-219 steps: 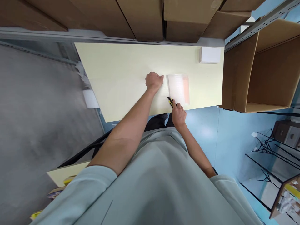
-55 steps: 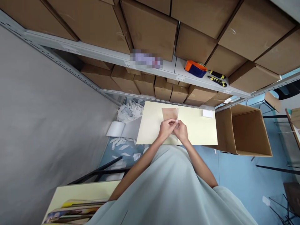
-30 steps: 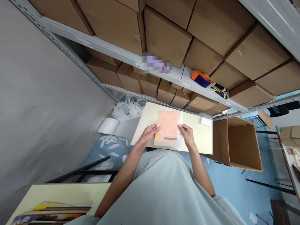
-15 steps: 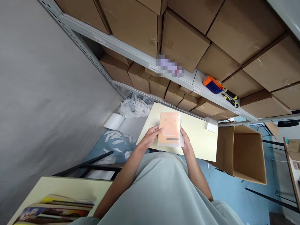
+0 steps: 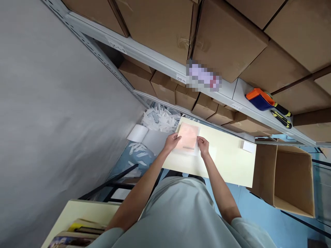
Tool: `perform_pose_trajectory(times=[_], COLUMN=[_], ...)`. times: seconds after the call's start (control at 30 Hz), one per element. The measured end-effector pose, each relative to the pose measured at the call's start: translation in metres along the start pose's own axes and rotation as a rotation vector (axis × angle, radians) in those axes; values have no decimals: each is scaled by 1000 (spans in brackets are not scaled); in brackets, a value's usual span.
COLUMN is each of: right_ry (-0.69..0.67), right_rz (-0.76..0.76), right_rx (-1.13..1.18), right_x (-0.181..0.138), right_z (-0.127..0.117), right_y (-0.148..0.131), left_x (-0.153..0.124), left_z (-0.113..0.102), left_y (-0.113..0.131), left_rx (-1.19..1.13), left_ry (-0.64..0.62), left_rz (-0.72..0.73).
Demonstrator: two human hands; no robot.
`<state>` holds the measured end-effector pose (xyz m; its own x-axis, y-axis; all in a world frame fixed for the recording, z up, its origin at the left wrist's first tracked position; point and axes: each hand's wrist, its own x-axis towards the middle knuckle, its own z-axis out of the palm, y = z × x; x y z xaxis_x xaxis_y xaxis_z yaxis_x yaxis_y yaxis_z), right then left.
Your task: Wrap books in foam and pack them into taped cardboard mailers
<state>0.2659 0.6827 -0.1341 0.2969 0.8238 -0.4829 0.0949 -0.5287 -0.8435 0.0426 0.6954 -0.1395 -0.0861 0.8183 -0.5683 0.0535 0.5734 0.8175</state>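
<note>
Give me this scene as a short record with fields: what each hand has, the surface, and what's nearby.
Left hand: grip on the left edge of the orange packet
Right hand: grip on the packet's right edge
Packet: in a clear sleeve, over the table
On table: small white box
Right of table: open cardboard box
Shelf: tape dispenser, utility knives
Floor: white paper scraps

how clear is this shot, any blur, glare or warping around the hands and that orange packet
Head view: wide-angle warping bends the shelf; a label is pixelated; the orange packet looks washed out and soft between left hand and right hand; lighting is even, without hard shadows.
</note>
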Motion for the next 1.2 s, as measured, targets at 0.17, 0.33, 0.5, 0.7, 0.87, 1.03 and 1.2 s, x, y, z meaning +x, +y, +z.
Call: perform_pose_trajectory(times=[0.17,0.33,0.5,0.7,0.87,1.03,1.2], right_ry=[48,40,42,1,-144,-318,-488], right_rz=[26,39,-17,-131,-241,-364,-482], right_rx=[-40,-101,-135,-154,-154,-159,-166], right_x=[35,50,44,6,-35,-82,-135], right_z=[20,21,8,-23,-49,-78,-102], right_y=[14,19,12,-6,-25,-50,-62], left_x=[47,69,55,-4,-68,-158,-266], left_z=[7,11,9,7,13,21,31], left_y=[-4,-8,-13,-17,-10,8,7], left_rx=[96,106,21,-139,-251,-297,-289], left_ry=[82,103,96,142,225,322,480], left_rz=[-31,-58,-9,111,195,273,340])
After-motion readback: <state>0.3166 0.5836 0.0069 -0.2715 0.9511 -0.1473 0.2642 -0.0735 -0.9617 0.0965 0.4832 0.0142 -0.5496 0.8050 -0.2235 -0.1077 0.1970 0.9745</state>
